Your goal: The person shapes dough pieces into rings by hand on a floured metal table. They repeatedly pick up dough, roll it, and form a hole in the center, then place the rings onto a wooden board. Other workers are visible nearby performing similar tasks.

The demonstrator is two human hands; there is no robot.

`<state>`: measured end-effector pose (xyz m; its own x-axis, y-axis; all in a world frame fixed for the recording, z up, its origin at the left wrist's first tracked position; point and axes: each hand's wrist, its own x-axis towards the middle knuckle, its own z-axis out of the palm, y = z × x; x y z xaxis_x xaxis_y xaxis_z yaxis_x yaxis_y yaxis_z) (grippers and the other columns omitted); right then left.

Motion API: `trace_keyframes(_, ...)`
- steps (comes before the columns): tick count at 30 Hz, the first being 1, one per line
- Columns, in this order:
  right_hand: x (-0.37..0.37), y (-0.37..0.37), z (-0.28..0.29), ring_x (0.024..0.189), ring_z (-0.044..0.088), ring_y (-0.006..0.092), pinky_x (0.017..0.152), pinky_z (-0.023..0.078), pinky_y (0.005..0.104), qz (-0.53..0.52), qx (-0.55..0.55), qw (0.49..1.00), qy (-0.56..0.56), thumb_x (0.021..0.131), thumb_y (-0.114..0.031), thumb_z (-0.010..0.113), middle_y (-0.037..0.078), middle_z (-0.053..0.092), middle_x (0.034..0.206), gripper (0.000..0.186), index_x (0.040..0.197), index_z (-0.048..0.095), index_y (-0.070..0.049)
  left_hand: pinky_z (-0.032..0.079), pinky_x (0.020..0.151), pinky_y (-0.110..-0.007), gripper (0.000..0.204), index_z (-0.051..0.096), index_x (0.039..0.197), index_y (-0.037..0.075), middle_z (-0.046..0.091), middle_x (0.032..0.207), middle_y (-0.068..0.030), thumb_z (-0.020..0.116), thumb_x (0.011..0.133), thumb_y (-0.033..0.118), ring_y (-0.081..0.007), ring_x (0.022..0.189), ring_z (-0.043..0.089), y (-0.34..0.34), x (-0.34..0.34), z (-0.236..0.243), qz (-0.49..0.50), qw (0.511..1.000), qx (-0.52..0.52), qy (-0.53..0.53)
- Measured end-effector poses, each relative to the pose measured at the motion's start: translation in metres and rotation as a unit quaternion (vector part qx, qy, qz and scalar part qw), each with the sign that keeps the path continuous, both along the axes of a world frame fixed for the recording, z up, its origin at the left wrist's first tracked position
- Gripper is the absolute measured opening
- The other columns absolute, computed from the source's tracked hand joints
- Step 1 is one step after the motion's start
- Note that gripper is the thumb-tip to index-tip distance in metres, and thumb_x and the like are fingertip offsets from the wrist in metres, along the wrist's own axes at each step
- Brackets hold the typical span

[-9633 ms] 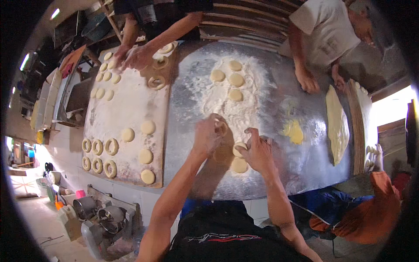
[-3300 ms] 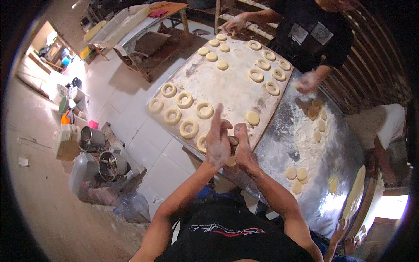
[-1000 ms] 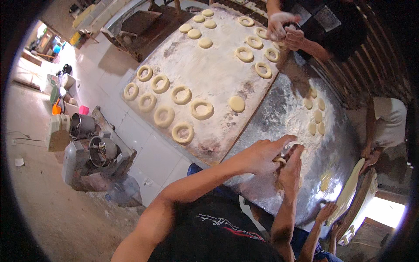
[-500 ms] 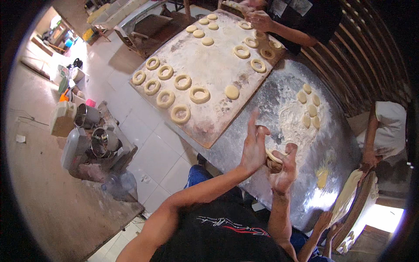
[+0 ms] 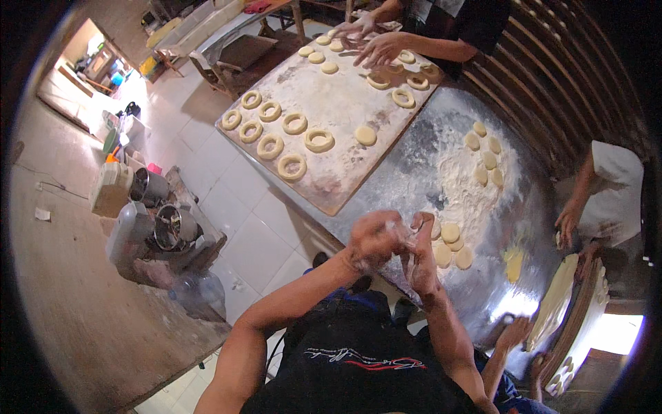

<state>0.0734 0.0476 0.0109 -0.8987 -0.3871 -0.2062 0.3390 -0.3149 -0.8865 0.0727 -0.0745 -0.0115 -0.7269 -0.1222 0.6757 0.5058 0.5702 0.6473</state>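
Note:
My left hand is curled into a fist, somewhat blurred, against my right hand above the near edge of the metal table. The right hand's fingers point up and bend toward the left one. Whatever lies between them is hidden. Just right of my right hand, several flat round dough pieces rest on the table. Farther off, more dough discs lie beside spread flour. On the floured wooden board are several dough rings and a single dough disc.
Across the board, a co-worker's hands reach over dough pieces. At right, a person in a white shirt and another person's hand are near a long dough sheet. A stand mixer stands on the left.
My hands have shifted left, and my left hand has gone from open fingers to curled. The dough seen between them is now hidden. The co-worker's hands have moved left over the board.

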Motion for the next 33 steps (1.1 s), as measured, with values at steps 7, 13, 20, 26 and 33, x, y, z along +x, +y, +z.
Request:
trace_keyframes(7,-0.001,-0.055,-0.013,0.078,0.044,0.0121,0.067,0.04,0.0273,0.062,0.014,0.996,-0.057,0.09,-0.026,0.048,0.006,0.043,0.091,0.032,0.11,0.028,-0.012,0.045,0.069,-0.03,0.045,0.033,0.143,0.003,0.054,0.091,-0.0081,0.043,0.1,0.012,-0.0183,0.076,0.051,-0.056,0.009,-0.012,-0.041,0.996,0.079,-0.023)
trace_keyframes(13,-0.012,-0.113,-0.015,0.09,0.048,0.0178,0.076,0.046,0.0322,0.01,0.106,0.993,0.05,0.09,-0.025,0.047,0.01,0.044,0.101,0.034,0.115,0.031,-0.008,0.047,0.068,-0.032,0.04,0.045,0.134,-0.002,0.056,0.088,-0.0095,0.046,0.098,0.018,-0.0225,0.076,0.056,-0.1,0.0,-0.018,0.05,0.931,0.305,-0.193)
trace_keyframes(20,-0.026,-0.15,-0.02,0.101,0.049,0.0222,0.084,0.045,0.0344,0.019,0.167,0.985,0.036,0.092,-0.018,0.046,0.014,0.046,0.104,0.029,0.113,0.036,-0.002,0.05,0.073,-0.035,0.037,0.049,0.129,0.0,0.062,0.094,-0.0169,0.054,0.093,0.004,-0.0276,0.077,0.062,-0.141,-0.007,-0.02,0.037,0.983,0.089,-0.158)
trace_keyframes(26,-0.051,-0.128,-0.036,0.098,0.059,0.0238,0.094,0.04,0.0377,-0.157,0.442,0.832,0.295,0.09,-0.007,0.047,0.017,0.062,0.1,0.042,0.13,0.035,0.001,0.044,0.081,-0.042,0.036,0.056,0.122,0.003,0.058,0.107,-0.0165,0.061,0.089,0.018,-0.0302,0.093,0.055,-0.173,-0.05,-0.034,0.142,0.979,-0.075,-0.125)
trace_keyframes(33,0.003,-0.036,-0.058,0.067,0.057,0.0149,0.069,0.045,0.03,-0.307,0.364,0.871,0.118,0.089,0.0,0.047,0.007,0.056,0.081,0.037,0.125,0.039,-0.001,0.039,0.087,-0.044,0.046,0.063,0.112,0.011,0.053,0.109,-0.012,0.076,0.073,0.031,-0.0325,0.1,0.049,-0.188,-0.035,-0.027,0.052,0.93,-0.27,-0.242)
